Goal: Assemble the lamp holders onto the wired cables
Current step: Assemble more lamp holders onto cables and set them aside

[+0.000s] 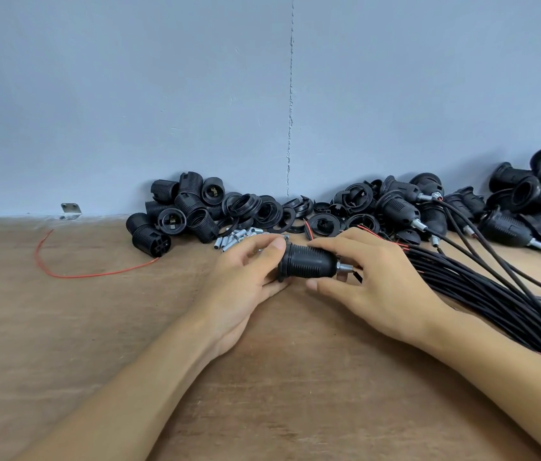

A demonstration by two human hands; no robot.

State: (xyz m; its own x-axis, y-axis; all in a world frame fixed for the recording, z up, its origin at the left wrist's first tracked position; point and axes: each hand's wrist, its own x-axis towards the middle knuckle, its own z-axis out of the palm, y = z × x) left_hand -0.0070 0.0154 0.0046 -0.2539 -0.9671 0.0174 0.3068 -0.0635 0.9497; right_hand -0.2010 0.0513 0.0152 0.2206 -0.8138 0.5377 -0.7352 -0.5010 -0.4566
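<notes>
Where the brown wooden tabletop (96, 344) meets the blue-grey wall (129, 94) at the left of the frame, a small silver metal bracket (70, 211) is fixed. Below it, a thin red wire (63, 276) lies in an open loop on the tabletop. Its right end reaches a pile of loose black ribbed plastic lamp holder bodies (176, 211) against the wall, left of centre. Just right of that pile lie black plastic threaded rings (262, 207), and a cluster of short silver metal tubes (234, 240) lies in front of them.

At centre frame, the left hand (246, 281) grips the wide collar end of a black ribbed lamp holder (309, 261), thumb over the top and fingers beneath. The holder lies horizontal, just above the tabletop. The right hand (375, 287) pinches the holder's narrow end, forefinger above and thumb below, beside its silver metal nipple (344, 268).

Behind the right hand, a bundle of black cables (495, 304) runs to the lower right edge. Black lamp holders already fitted to cables (525, 207) are heaped at the upper right.
</notes>
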